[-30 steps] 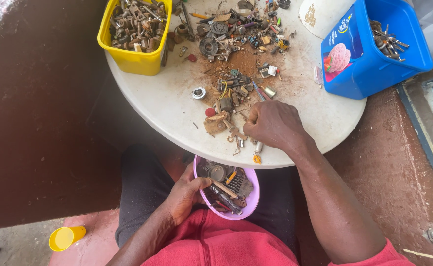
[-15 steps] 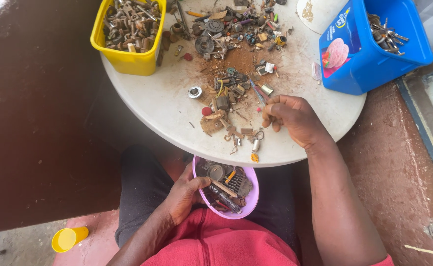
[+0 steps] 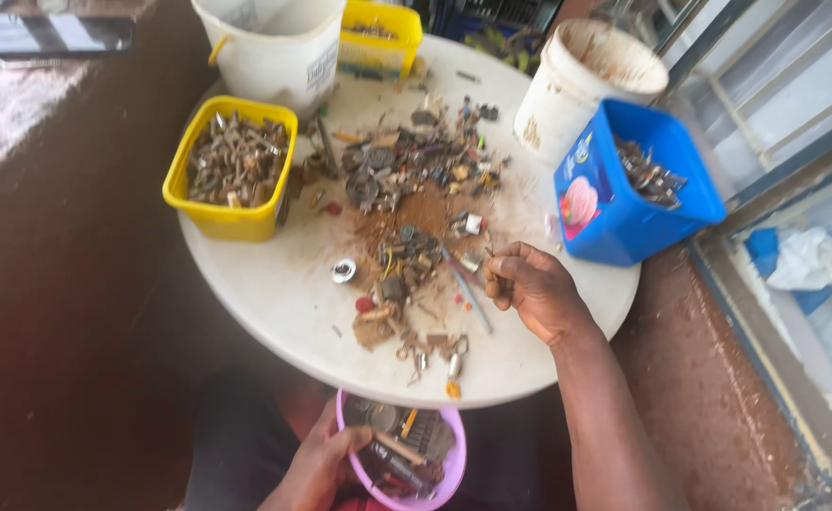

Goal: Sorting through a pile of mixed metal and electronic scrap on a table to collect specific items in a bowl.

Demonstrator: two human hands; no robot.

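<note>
My right hand (image 3: 532,289) hovers over the round white table (image 3: 274,303), fingers pinched on a small rusty metal piece just right of the scrap pile (image 3: 414,227). That pile of rusty bolts, washers, wires and small parts spreads across the table's middle. My left hand (image 3: 326,462) grips the near rim of a purple bowl (image 3: 440,478) on my lap, which holds several mixed metal bits. A blue pen-like stick (image 3: 468,291) lies beside my right hand.
A yellow tub (image 3: 231,220) of rusty hardware stands at the table's left. A blue tub (image 3: 638,222) with metal bits sits at the right edge. Behind are a white bucket (image 3: 269,43), a second yellow tub (image 3: 378,43) and a dirty white bucket (image 3: 582,80). A reddish wall runs left.
My right hand has lifted from the pile's near edge and moved right with a small piece pinched. The view tilted up, showing more of the table's back. Left hand stays on the bowl.
</note>
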